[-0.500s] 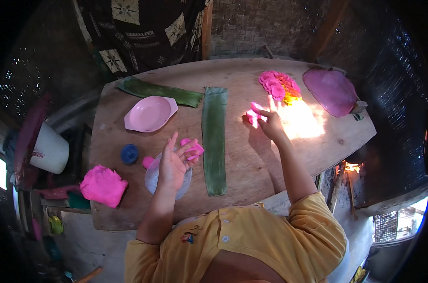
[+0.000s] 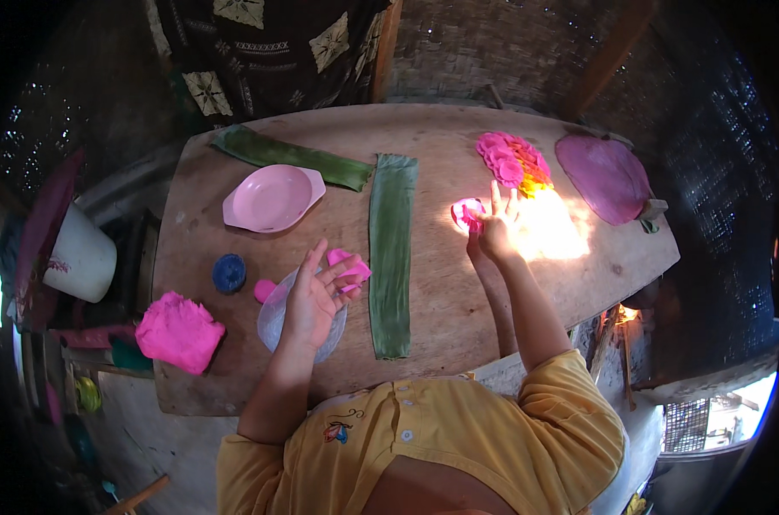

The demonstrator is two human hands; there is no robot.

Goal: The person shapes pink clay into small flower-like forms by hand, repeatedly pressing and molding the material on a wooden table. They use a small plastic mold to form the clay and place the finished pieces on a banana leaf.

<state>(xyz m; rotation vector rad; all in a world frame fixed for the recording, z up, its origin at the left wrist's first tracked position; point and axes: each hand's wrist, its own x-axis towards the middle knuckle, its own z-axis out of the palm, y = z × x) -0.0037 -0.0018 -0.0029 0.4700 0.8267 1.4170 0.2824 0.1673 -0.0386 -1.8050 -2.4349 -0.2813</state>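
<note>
My right hand (image 2: pixel 497 230) is over the right half of the wooden table, thumb and a finger pinched on a thin pink dough piece (image 2: pixel 468 215), its other fingers raised. Palm up, my left hand (image 2: pixel 314 296) has its fingers spread above a round translucent plastic sheet (image 2: pixel 278 316). Beyond its fingertips shows a flat pink piece (image 2: pixel 355 268); whether they touch is unclear. A small pink ball (image 2: pixel 265 290) sits by the sheet, near a small dark blue round thing (image 2: pixel 229 273). Further left lies a big pink dough lump (image 2: pixel 180 333). Between my hands runs a green leaf strip (image 2: pixel 394 257).
A pink dish (image 2: pixel 273 197) and another leaf strip (image 2: pixel 299 159) lie at far left. Pink, orange and yellow flat pieces (image 2: pixel 505 159) overlap at far right, beside a purplish round sheet (image 2: pixel 604 178). A fire (image 2: pixel 627 315) burns off the table's right edge. A white bucket (image 2: pixel 82 255) stands left.
My right hand has turned slightly, and the pink piece in its pinch now faces up in the sunlight. My left hand has hardly moved. The view has shifted a little.
</note>
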